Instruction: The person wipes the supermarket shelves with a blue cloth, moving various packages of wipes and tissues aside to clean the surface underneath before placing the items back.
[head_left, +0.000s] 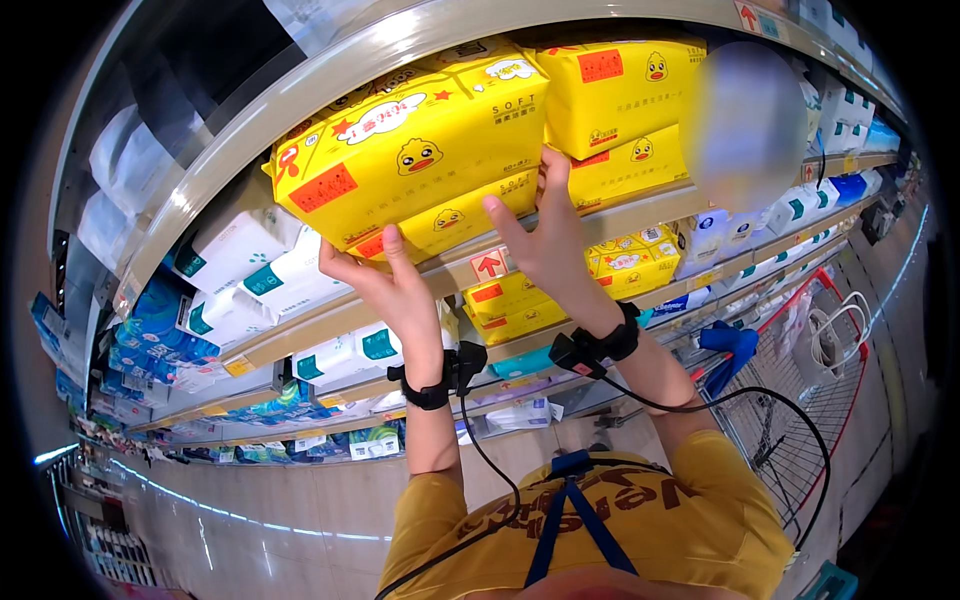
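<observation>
A yellow soft pack of disposable towels (450, 127) with a duck face on its front sits atop a like pack (457, 217) on the shelf. My left hand (394, 289) grips its lower left corner, thumb in front and fingers curled underneath. At the opposite end, my right hand (551, 236) has its fingertips against the right side, in the gap beside the neighbouring yellow packs (622, 97). The right thumb points up before the lower pack. Both wrists carry black straps with small cabled devices.
Beige shelf edges (300, 330) run below and above my hands. White cotton packs (247, 240) stand at left, and more yellow packs (637, 259) fill the shelf underneath. A wire shopping cart (810, 375) with a red rim and bags stands at right. A round blurred patch hides the upper right.
</observation>
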